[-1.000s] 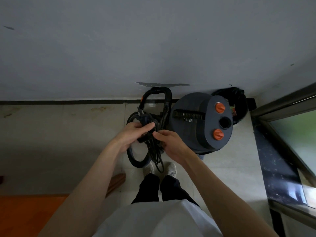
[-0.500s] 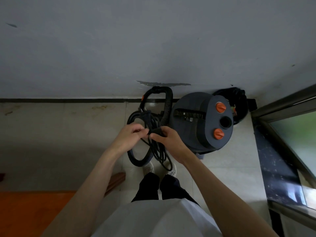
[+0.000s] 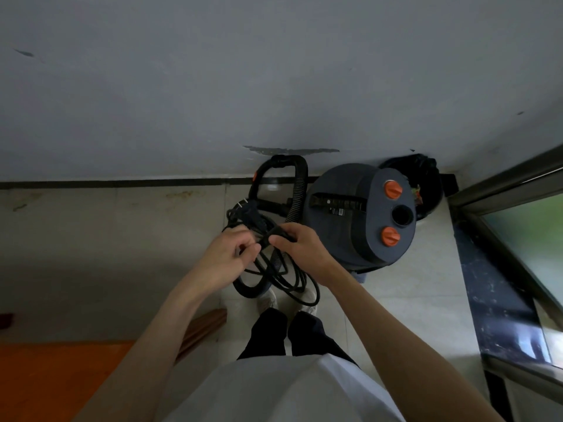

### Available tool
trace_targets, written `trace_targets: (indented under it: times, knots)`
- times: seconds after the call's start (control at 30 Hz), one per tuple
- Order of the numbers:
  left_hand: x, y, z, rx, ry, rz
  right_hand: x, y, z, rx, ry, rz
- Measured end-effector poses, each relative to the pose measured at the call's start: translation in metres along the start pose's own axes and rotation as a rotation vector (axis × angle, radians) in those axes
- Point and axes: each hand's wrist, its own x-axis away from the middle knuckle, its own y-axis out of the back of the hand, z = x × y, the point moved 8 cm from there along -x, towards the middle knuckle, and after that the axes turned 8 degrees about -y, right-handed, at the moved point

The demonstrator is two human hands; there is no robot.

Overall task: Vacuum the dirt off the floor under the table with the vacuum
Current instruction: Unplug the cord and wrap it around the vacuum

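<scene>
Pale tiled floor (image 3: 411,284) beneath a grey wall (image 3: 274,71), dim, with a glass door frame (image 3: 502,184) at the right edge and an orange surface (image 3: 61,376) in the lower left. Stood against the wall, right of centre: the vacuum (image 3: 359,217), a dark drum with two orange knobs on its lid and a black bin (image 3: 426,178) just behind it. Looped from the drum toward the centre of the frame, a ribbed hose (image 3: 297,193), hanging down over the shoes. Bunched with it, the black power cord (image 3: 280,278), its plug (image 3: 246,208) sticking up at centre left.

Left hand (image 3: 227,254) curled, fingertips pinching strands of the cord. Right hand (image 3: 300,242) curled too, thumb and fingers gripping a dark strap or cord end; which one, hard to tell.

Judged as the untying of the cord bundle, very early in the task. Best done by holding the coil steady with the left and peeling the wrap off with the right, loop by loop, keeping the cord clear of the hose so nothing knots before plugging in.
</scene>
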Motion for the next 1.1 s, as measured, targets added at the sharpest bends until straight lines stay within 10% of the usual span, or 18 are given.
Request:
trace_targets:
  times: [0.33,1.1]
  knots:
    - [-0.02,0.007,-0.029,-0.15,-0.244,-0.003,0.005,0.018,0.01,0.046,0.11,-0.076]
    - [-0.024,-0.01,-0.013,0.274,-0.015,0.062,0.021,0.018,0.003,0.229,0.147,-0.013]
